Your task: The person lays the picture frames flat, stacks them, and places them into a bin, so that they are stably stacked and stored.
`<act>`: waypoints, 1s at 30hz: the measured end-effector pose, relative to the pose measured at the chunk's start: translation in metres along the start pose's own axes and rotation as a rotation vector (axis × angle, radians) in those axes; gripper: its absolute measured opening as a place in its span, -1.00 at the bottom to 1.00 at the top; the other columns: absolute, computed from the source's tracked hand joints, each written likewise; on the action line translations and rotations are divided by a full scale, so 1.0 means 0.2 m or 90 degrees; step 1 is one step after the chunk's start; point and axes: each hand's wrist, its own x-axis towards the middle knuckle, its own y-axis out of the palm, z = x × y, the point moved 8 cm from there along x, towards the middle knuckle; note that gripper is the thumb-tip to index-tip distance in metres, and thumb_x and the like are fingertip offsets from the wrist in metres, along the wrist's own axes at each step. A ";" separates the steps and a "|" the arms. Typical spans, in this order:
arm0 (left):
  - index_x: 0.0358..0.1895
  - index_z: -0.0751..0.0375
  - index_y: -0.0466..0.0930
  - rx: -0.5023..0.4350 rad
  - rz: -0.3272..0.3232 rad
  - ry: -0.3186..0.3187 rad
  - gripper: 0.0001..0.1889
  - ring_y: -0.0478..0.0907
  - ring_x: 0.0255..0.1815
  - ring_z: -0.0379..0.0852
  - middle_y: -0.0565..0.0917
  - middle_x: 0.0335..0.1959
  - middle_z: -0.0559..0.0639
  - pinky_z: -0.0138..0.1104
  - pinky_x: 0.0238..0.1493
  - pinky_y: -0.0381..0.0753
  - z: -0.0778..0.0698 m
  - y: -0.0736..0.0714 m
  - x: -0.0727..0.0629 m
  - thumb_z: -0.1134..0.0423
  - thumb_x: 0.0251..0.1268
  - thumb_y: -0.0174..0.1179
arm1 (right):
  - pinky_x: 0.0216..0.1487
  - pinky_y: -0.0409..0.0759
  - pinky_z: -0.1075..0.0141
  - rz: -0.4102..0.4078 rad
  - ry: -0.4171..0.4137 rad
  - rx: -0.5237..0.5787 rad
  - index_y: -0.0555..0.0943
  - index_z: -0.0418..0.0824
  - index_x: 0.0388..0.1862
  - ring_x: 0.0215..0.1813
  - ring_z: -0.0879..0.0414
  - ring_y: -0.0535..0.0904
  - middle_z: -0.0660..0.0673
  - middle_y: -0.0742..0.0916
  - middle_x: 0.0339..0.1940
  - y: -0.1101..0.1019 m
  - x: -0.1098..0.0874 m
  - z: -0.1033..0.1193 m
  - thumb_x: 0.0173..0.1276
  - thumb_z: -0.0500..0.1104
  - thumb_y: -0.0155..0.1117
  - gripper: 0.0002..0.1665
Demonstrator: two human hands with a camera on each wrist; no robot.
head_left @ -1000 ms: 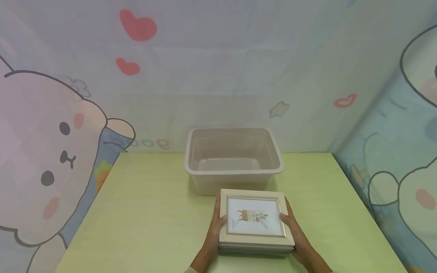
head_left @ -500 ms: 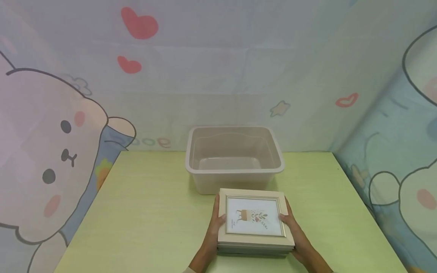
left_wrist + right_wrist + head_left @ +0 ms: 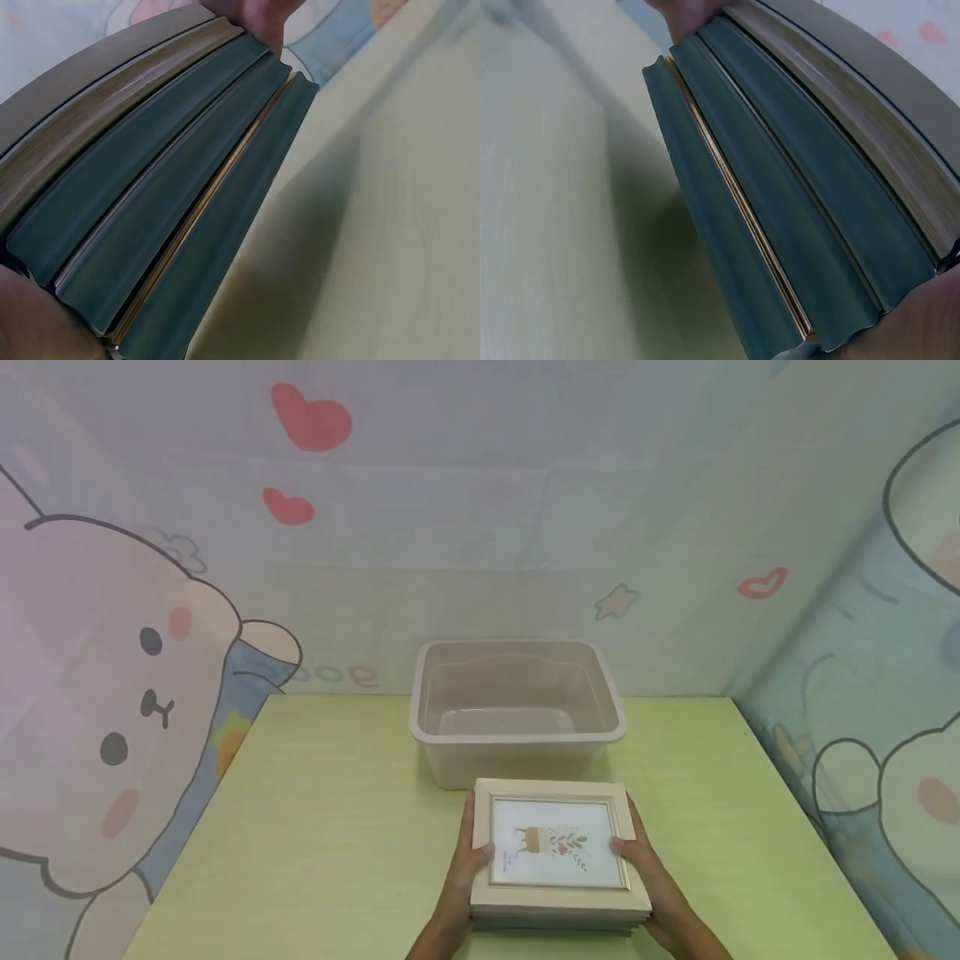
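A stack of picture frames [image 3: 561, 900] is held between both hands at the near side of the table. The uppermost picture frame [image 3: 555, 788] is cream and shows a print of a brown animal with leafy sprigs. In the left wrist view, a brown wood-look picture frame [image 3: 105, 105] and several blue-green picture frames [image 3: 180, 202] lie under it. My left hand [image 3: 455, 883] grips the left side, its thumb on the top border. On the right side, my right hand [image 3: 662, 893] holds on the same way. Whether the stack touches the table cannot be told.
A beige plastic tub [image 3: 517, 738] with nothing in it stands right behind the stack, near the back edge of the pale green table [image 3: 322, 827]. A printed cloth [image 3: 465, 518] with hearts and cartoon animals hangs behind and at the sides.
The stack of picture frames has shifted slightly left and toward the person, looking a little larger. Both hands keep their grip. The tub and background shift slightly with the view.
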 end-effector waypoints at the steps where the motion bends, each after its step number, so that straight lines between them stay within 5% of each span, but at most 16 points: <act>1: 0.62 -0.33 -0.40 -0.003 0.002 0.011 -0.15 -0.55 0.63 0.19 -0.44 0.67 -0.01 0.40 0.40 -0.57 -0.02 0.00 0.00 0.09 0.39 -0.13 | 0.06 0.47 0.50 -0.029 0.046 -0.025 -0.38 -0.07 0.64 0.15 0.30 0.37 -0.36 0.05 0.60 0.06 -0.01 0.10 0.28 -0.38 -0.13 0.06; 4: 0.62 -0.35 -0.38 -0.015 0.000 0.027 -0.14 -0.51 0.62 0.16 -0.42 0.67 0.00 0.39 0.41 -0.57 -0.07 0.00 -0.03 0.10 0.36 -0.11 | 0.21 0.42 0.30 -0.076 0.187 -0.046 -0.47 0.04 0.62 0.31 0.10 0.27 -0.42 -0.15 0.60 0.28 -0.10 0.38 0.41 -0.25 -0.14 0.02; 8: 0.61 -0.42 -0.34 -0.022 -0.004 0.041 -0.17 -0.51 0.62 0.11 -0.41 0.67 -0.06 0.38 0.41 -0.57 -0.14 0.00 -0.07 0.10 0.36 -0.12 | 0.28 0.25 0.01 -0.072 0.251 -0.043 -0.36 0.47 0.59 0.43 -0.22 0.03 -0.14 -0.15 0.63 0.40 -0.17 0.51 0.55 0.00 -0.14 -0.12; 14: 0.59 -0.47 -0.34 -0.018 -0.014 0.053 -0.19 -0.51 0.61 0.11 -0.41 0.66 -0.09 0.36 0.40 -0.56 -0.23 0.00 -0.11 0.11 0.40 -0.15 | 0.26 0.31 0.07 -0.078 0.237 -0.089 -0.33 0.50 0.58 0.35 -0.15 0.18 -0.13 -0.05 0.62 0.43 -0.15 0.60 0.57 0.02 -0.13 -0.14; 20: 0.58 -0.53 -0.34 0.029 -0.031 0.048 -0.24 -0.61 0.61 0.16 -0.45 0.66 -0.10 0.47 0.33 -0.59 -0.27 -0.01 -0.13 0.08 0.45 -0.18 | 0.45 0.00 -0.24 -0.072 0.234 -0.109 -0.35 0.54 0.57 0.45 -0.13 0.01 -0.08 -0.20 0.67 0.45 -0.13 0.64 0.62 0.08 -0.17 -0.20; 24: 0.59 -0.48 -0.36 0.037 -0.025 0.049 -0.25 -0.61 0.62 0.15 -0.44 0.66 -0.11 0.45 0.34 -0.59 -0.28 -0.02 -0.13 0.09 0.48 -0.21 | 0.41 0.15 -0.13 -0.071 0.222 -0.124 -0.37 0.52 0.57 0.46 -0.14 0.02 -0.09 -0.21 0.67 0.46 -0.12 0.66 0.64 0.10 -0.20 -0.21; 30: 0.62 -0.32 -0.38 0.052 -0.031 0.058 -0.25 -0.59 0.63 0.12 -0.41 0.66 -0.13 0.43 0.38 -0.56 -0.29 -0.04 -0.12 0.14 0.49 -0.24 | 0.44 0.02 -0.26 -0.062 0.191 -0.126 -0.35 0.51 0.58 0.51 -0.18 -0.09 -0.10 -0.24 0.67 0.48 -0.11 0.69 0.65 0.09 -0.23 -0.24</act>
